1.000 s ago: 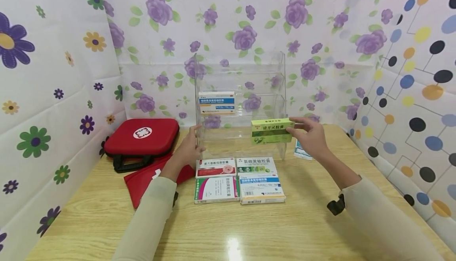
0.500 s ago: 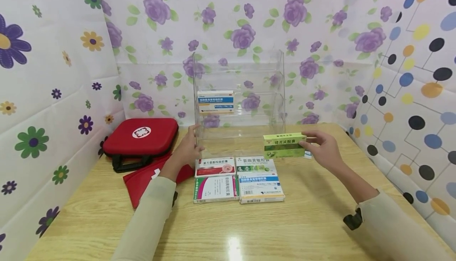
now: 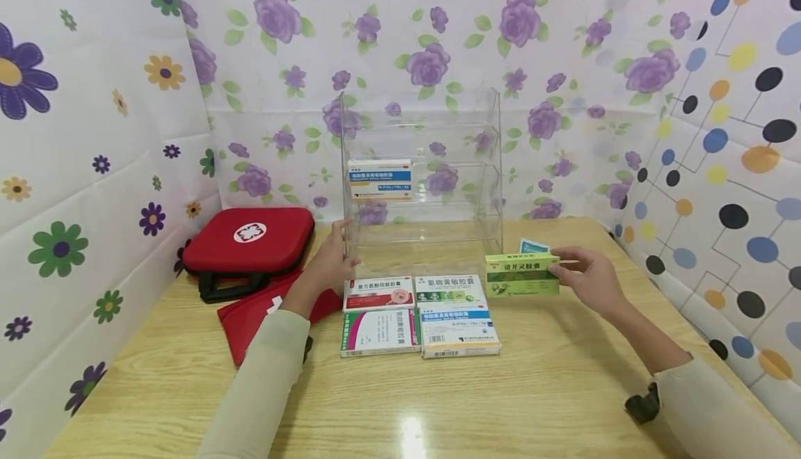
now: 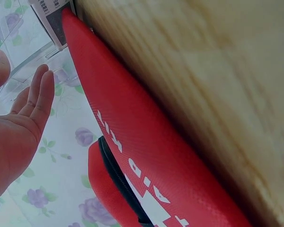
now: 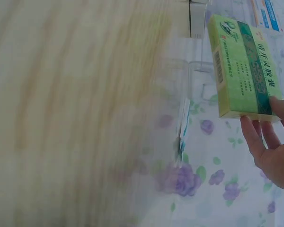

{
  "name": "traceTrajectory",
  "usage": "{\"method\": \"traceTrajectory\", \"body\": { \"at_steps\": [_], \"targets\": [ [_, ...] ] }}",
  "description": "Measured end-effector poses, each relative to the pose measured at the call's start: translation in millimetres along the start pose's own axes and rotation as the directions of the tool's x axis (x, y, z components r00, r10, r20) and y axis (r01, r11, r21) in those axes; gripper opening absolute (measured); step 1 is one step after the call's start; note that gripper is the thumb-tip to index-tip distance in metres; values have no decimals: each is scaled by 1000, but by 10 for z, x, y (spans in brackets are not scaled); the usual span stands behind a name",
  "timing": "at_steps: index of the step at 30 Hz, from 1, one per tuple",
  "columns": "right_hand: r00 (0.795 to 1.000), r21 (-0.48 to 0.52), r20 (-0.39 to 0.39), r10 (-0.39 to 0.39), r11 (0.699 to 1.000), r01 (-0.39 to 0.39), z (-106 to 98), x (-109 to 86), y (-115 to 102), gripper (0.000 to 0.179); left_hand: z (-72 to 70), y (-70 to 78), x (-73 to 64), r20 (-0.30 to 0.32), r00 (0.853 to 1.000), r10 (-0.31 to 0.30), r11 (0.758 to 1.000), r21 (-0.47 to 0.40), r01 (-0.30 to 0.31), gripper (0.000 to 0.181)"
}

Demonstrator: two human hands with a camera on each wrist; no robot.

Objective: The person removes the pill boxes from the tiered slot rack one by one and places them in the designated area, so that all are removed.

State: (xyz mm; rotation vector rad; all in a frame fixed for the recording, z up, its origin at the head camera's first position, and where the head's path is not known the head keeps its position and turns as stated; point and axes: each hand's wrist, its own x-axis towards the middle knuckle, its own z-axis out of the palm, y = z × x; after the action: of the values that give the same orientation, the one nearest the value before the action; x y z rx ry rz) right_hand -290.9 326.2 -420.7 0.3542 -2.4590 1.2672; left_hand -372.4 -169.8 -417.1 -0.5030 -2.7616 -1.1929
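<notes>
My right hand [image 3: 591, 278] pinches a green and yellow medicine box [image 3: 522, 276] by its right end, thumb on the front face, to the right of the clear acrylic display rack [image 3: 425, 233]. In the right wrist view the medicine box [image 5: 244, 71] is tilted, its printed face and barcode side showing. My left hand [image 3: 327, 261] rests at the rack's left side panel. The left wrist view shows this hand [image 4: 19, 123] with its fingers nearly straight and the thumb apart from them. A blue and white medicine box [image 3: 380, 181] stands on a middle tier of the rack.
In front of the rack lie a red and white box [image 3: 378, 294], a white and green box [image 3: 450, 290], a green and magenta box [image 3: 380, 332] and a blue and white box [image 3: 459, 332]. Left are a red case [image 3: 250, 240] and red pouch [image 3: 250, 320]. A small blue packet [image 3: 534, 245] lies behind the held box.
My right hand has carried the green and yellow medicine box from before the rack's lower right, rightward and down toward the table. The left hand stays at the rack's side.
</notes>
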Motion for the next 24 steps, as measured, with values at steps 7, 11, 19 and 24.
{"method": "traceTrajectory", "body": {
  "at_steps": [7, 11, 19, 24],
  "targets": [
    [995, 23, 63, 84, 996, -85, -98, -10, 104, 39, -6, 6, 1, -2, 1000, 8, 1000, 12, -8, 86],
    [985, 58, 108, 138, 988, -144, -124, 16, 145, 43, 1, 5, -1, 5, 1000, -7, 1000, -9, 7, 87],
    [955, 88, 214, 205, 970, -228, -112, 83, 169, 50, 1, 0, -12, 6, 1000, -9, 1000, -4, 9, 87],
    [934, 62, 269, 235, 963, -261, -112, 128, 206, 52, -5, 11, -13, 7, 1000, -11, 1000, -8, 11, 87]
  ]
}}
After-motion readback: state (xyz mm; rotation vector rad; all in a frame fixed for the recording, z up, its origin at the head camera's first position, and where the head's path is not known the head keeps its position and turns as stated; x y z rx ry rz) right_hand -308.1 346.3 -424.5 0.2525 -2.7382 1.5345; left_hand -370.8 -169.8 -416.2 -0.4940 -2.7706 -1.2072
